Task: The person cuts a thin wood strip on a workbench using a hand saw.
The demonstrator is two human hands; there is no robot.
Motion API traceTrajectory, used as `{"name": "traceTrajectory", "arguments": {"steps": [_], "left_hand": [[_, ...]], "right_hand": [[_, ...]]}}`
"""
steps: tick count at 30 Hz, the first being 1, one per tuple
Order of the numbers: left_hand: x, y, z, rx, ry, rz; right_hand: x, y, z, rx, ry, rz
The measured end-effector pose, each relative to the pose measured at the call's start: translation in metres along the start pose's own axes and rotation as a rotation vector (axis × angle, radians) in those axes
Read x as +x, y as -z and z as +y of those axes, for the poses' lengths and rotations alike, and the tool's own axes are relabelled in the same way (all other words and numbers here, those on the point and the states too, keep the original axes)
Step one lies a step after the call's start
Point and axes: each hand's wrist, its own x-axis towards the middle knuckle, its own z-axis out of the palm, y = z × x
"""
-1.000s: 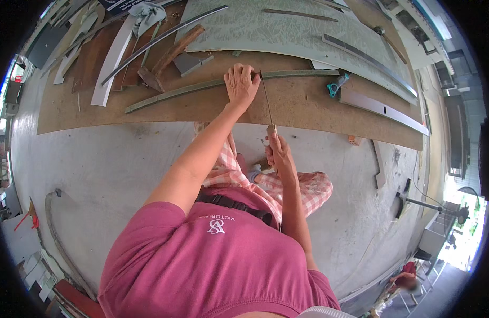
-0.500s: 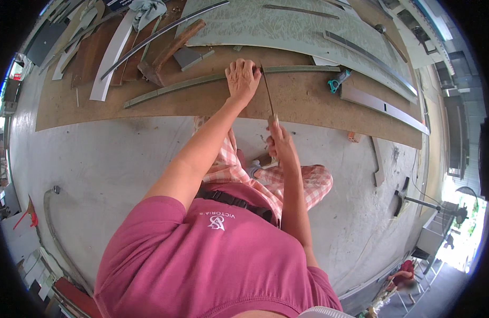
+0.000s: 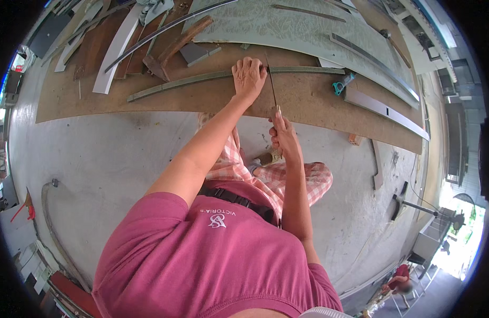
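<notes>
A long, narrow grey-green strip (image 3: 186, 81) lies across the brown board in front of me. My left hand (image 3: 249, 79) is closed over its middle, pressing it down. My right hand (image 3: 285, 139) grips the handle of a saw (image 3: 272, 87), its fingers wrapped round. Seen nearly edge-on, the thin blade crosses the strip just right of my left hand, its tip reaching past the far side. How deep the blade sits in the strip I cannot tell. The saw's handle is mostly hidden in my fist.
A wooden-handled hammer (image 3: 175, 50) lies beyond the strip at left. Teal-handled scissors or a similar tool (image 3: 341, 85) rests near its right end, beside a silver metal bar (image 3: 387, 112). Behind spreads a pale patterned sheet (image 3: 287, 34). A person (image 3: 399, 280) is far off at lower right.
The saw has slid forward, away from me, with my right hand; its tip now reaches farther beyond the strip. My left hand stays on the strip. The whole view has shifted slightly.
</notes>
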Motion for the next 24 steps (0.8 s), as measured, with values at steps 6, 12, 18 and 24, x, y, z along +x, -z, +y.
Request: {"name": "traceTrajectory", "arguments": {"steps": [6,12,18,24], "left_hand": [[-0.003,0.002,-0.006,-0.005,0.006,-0.010],[0.000,0.004,0.000,-0.019,-0.003,-0.026],[0.001,0.003,-0.002,0.006,0.014,-0.033],[-0.001,0.003,-0.003,0.016,0.011,-0.037]], "right_hand": [[-0.015,0.002,0.020,0.014,-0.001,-0.035],[-0.017,0.010,0.016,0.011,-0.048,-0.074],[-0.018,0.008,0.022,0.069,-0.032,-0.047],[-0.021,0.015,0.014,-0.018,-0.029,-0.045]]}}
